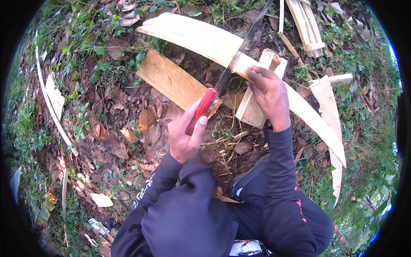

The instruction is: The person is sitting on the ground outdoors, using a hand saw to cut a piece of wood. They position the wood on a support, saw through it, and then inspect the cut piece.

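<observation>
A red-handled hand saw (207,103) is in my left hand (184,135), with the fingers wrapped round the handle. Its long, narrow dark blade slants up and away to the right, lying across a long pale wooden plank (197,37); the teeth are too small to make out. My right hand (272,96) grips the plank's near edge just right of the blade, thumb and fingers pressed together. Beneath that hand, short wooden pieces (251,110) lie under the plank, partly covered by it.
A yellowish board (171,81) lies on the leafy ground left of the blade. Wood strips (305,28) are at the far right, with a jagged thin plank (327,103) nearer. My shoe (248,177) is below the plank. A long thin strip (47,96) curves along the left.
</observation>
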A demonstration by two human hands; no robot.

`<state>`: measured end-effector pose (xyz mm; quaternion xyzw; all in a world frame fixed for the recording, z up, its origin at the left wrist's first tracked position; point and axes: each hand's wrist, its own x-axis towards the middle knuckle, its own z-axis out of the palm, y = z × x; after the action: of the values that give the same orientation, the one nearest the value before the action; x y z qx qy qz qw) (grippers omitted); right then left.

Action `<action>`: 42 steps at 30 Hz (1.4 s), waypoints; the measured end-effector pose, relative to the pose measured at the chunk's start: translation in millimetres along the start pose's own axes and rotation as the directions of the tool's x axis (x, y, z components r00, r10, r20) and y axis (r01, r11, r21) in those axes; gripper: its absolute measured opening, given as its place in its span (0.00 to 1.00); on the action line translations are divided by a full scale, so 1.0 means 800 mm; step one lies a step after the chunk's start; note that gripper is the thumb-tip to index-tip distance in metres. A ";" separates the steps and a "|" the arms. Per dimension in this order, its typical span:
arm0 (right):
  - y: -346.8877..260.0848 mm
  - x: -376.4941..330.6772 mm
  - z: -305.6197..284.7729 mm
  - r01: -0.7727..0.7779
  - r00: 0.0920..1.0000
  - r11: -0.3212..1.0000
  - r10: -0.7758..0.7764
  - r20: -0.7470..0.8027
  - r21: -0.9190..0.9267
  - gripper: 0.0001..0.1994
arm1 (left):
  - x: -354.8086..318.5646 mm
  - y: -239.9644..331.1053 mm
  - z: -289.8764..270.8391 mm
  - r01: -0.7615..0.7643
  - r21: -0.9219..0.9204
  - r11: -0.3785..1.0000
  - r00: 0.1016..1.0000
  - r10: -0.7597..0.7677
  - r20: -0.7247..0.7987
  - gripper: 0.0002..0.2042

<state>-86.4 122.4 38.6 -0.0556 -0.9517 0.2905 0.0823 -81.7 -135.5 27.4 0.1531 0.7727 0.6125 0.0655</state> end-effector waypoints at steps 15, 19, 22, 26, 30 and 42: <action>0.004 0.002 0.000 -0.028 1.000 0.998 0.028 0.002 0.057 0.13 | 0.009 0.001 0.017 -0.040 0.020 0.999 0.999 0.040 -0.003 0.20; 0.003 0.002 -0.001 -0.006 1.000 0.999 0.006 0.002 0.033 0.13 | 0.015 0.003 0.019 -0.029 0.000 1.000 1.000 0.029 -0.010 0.20; 0.001 0.002 -0.002 -0.008 1.000 1.000 0.008 0.007 0.027 0.13 | 0.018 0.001 0.022 -0.060 0.009 0.998 0.998 0.060 -0.022 0.20; 0.002 0.003 -0.002 -0.014 1.000 0.999 0.014 0.014 0.029 0.13 | 0.018 0.003 0.023 0.000 -0.011 1.000 1.000 0.000 0.009 0.20; 0.001 0.004 -0.003 -0.037 0.999 0.998 0.036 0.024 0.048 0.13 | 0.019 0.009 0.025 0.039 -0.034 0.999 0.999 -0.038 0.014 0.21; 0.005 0.026 -0.024 -0.070 0.997 0.988 0.066 0.028 0.139 0.13 | -0.022 0.008 0.011 0.075 0.029 0.997 0.997 -0.076 0.013 0.21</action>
<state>-102.7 139.2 54.9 -0.0788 -0.9274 0.3598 0.0651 -61.3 -132.1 29.6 0.1289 0.7861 0.5975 0.0918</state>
